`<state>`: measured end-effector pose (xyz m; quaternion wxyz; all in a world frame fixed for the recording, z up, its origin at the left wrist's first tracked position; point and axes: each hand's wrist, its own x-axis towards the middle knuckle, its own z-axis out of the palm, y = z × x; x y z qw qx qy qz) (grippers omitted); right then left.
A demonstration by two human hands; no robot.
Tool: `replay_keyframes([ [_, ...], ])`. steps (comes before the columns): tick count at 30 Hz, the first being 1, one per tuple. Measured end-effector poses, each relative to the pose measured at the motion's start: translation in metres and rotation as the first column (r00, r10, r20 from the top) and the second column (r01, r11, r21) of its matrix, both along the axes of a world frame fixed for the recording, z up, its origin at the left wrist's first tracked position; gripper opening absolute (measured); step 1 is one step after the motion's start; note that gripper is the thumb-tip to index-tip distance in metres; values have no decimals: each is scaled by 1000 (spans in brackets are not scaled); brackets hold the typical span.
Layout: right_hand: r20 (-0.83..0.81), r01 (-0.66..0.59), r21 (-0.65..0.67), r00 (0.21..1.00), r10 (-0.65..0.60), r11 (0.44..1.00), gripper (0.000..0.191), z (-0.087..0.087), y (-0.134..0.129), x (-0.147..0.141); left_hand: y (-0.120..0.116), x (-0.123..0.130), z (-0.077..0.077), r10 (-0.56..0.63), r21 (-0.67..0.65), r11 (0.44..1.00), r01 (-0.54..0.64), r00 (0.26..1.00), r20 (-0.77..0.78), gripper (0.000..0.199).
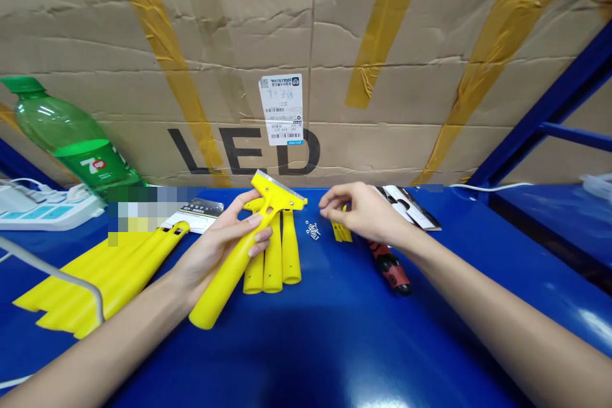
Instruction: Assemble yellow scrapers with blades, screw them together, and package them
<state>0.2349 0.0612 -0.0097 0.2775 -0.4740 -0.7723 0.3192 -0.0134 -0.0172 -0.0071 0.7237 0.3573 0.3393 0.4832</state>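
Note:
My left hand [203, 252] is wrapped round the handle of a yellow scraper [229, 274], its head tilted up with a metal blade along the top edge. My right hand [368, 210] hovers to the right of a small pile of screws [312, 231], thumb and fingertips drawn together; whatever may be between them is hidden. Below that hand lie small yellow plastic pieces [341, 233], partly covered by it. A red and black screwdriver [392, 271] rests beneath my right wrist. Several yellow scraper handles [273, 271] lie side by side behind the held scraper.
More yellow handles [119, 274] are stacked at left, crossed by a grey cable [62, 271]. Behind them stand a green bottle [81, 134] and a white power strip [52, 210]. Printed packaging [414, 207] lies back right. A large cardboard box [229, 44] walls off the blue table [325, 344].

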Motion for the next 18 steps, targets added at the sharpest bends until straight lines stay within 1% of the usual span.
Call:
replay_keyframes([
  [3, 238, -138, 157, 966, 98, 978, 18, -8, 1, -2, 2, 0, 0, 35, -22, 999, -35, 999, 5, 53],
  [5, 345, -218, 256, 931, 122, 942, 24, -14, 1, -4, 2, 0, -1, 30, -24, 999, -30, 1000, 2, 52],
  [7, 428, -285, 304, 893, 137, 909, 25, -18, 1, -4, 2, 1, -2, 14, -20, 1000, -14, 1000, -4, 50],
  [10, 525, -341, 329, 841, 129, 880, 21, -20, 2, -3, 1, 2, -5, 4, 2, 1000, -4, 1000, -11, 46],
  [12, 564, -360, 328, 816, 125, 873, 19, -19, 3, -2, 1, 2, -6, 5, 11, 1000, -5, 1000, -13, 45],
  [15, 588, -373, 312, 798, 131, 874, 16, -18, 3, 0, 0, 4, -5, -8, 11, 1000, 8, 1000, -6, 44],
  [18, 600, -372, 312, 790, 122, 874, 17, -15, 0, 2, -1, 4, -4, -23, 4, 1000, 23, 1000, -1, 43],
])
